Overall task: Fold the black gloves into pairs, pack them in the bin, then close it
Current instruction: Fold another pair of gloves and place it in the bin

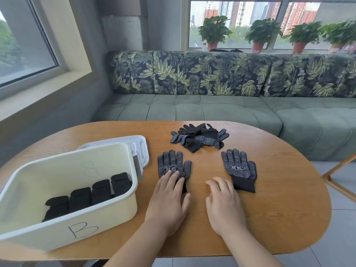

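Gloves, black, dotted: left glove [174, 166] under left hand [167, 201], fingers spread flat; right glove [239, 168] beside right hand [224, 205], fingers spread, on counter [269, 218]; advise stacking palms matched, cuffs aligned, before folding.

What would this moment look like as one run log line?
stage: pairing gloves | left hand: on left glove | right hand: beside right glove | bin: open, four bundles | pile: unsorted

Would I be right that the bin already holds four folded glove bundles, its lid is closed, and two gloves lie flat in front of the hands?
Not quite: the head view shows the bin open, its lid lying behind it. The four bundles and two flat gloves are as you say.
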